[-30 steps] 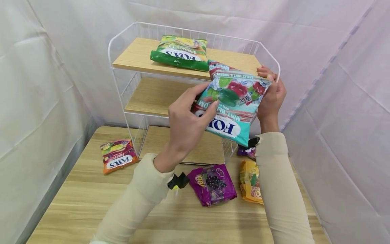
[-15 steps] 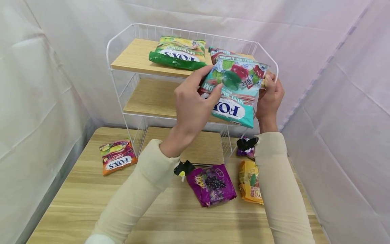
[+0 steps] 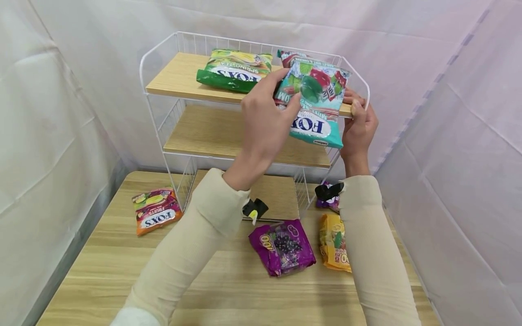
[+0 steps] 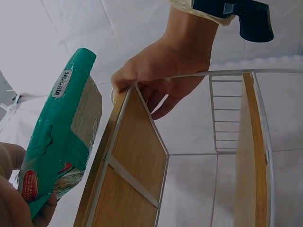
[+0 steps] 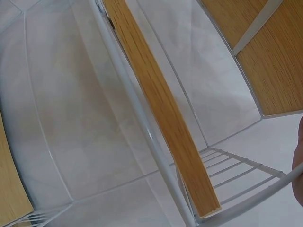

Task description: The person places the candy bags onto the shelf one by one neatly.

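Observation:
My left hand pinches a teal candy bag by its left side, thumb on the front. The bag, with green and red candies printed on it, is tilted in front of the right part of the top wooden shelf. Red and teal wrapping shows behind its upper edge; I cannot tell whether it belongs to the same bag. My right hand grips the rack's right front corner, thumb in front, as the left wrist view also shows. A green candy bag lies on the top shelf, left of the teal one.
Below are the middle shelf and bottom shelf of the white wire rack. On the table lie an orange-red candy bag, a purple one, a yellow one and a smaller purple one, partly covered.
My left hand has raised the teal bag from in front of the middle shelf to the level of the top shelf. The right hand stays at the rack's corner.

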Available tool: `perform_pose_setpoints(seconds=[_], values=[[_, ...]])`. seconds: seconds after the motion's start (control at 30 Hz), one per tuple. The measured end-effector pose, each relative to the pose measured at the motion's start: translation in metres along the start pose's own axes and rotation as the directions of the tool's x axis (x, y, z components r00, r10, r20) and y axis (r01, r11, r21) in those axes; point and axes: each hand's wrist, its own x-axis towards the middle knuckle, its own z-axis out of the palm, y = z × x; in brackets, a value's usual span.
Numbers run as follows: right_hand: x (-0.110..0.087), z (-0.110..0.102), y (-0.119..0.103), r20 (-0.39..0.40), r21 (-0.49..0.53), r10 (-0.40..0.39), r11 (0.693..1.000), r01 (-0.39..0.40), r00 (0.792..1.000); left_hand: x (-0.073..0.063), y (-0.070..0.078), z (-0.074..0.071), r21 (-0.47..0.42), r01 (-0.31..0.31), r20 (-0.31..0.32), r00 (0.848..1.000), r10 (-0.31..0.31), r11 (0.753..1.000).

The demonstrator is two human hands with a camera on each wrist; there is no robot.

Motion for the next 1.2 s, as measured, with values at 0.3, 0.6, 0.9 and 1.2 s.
perform_pose_setpoints(seconds=[0.3,0.6,0.9,1.2], values=[[-0.001,0.004,-0.002,-0.001,-0.019,0.018,1.000,-0.018,1.000,0.015,0.001,0.006,0.034,0.036,0.014,0.999,-0.036,0.999],[0.000,0.006,-0.001,0.014,-0.084,0.020,0.996,-0.019,1.000,0.026,-0.001,0.011,0.072,0.073,0.005,0.997,-0.073,0.995],[0.002,0.004,-0.001,0.016,-0.102,0.007,0.995,-0.005,1.000,0.027,-0.002,0.014,0.067,0.088,-0.032,0.996,-0.086,0.994],[0.003,0.003,0.001,-0.024,-0.080,0.022,0.996,-0.023,0.999,0.021,-0.005,0.015,0.119,0.074,-0.030,0.997,-0.071,0.990]])
